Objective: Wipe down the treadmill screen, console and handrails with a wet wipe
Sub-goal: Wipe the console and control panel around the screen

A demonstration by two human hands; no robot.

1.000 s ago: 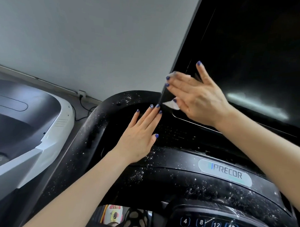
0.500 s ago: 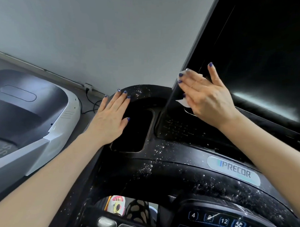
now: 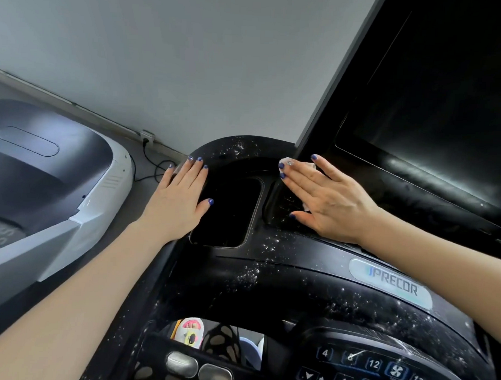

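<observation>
The black treadmill console fills the lower right, speckled with white dust. Its large dark screen tilts up at the right. My right hand lies flat with straight fingers at the screen's lower left corner, pressing a white wet wipe against the console; only small bits of the wipe show past the fingers. My left hand rests flat on the console's left rim, beside a dark recessed tray.
A second treadmill with a white and dark hood stands on the left. A grey wall rises behind, with a socket and cable at its base. Keypad buttons and metal grip sensors sit at the bottom.
My right hand has slid down with the wipe from the screen's left edge to its lower corner. My left hand moved left from the console centre to the rim.
</observation>
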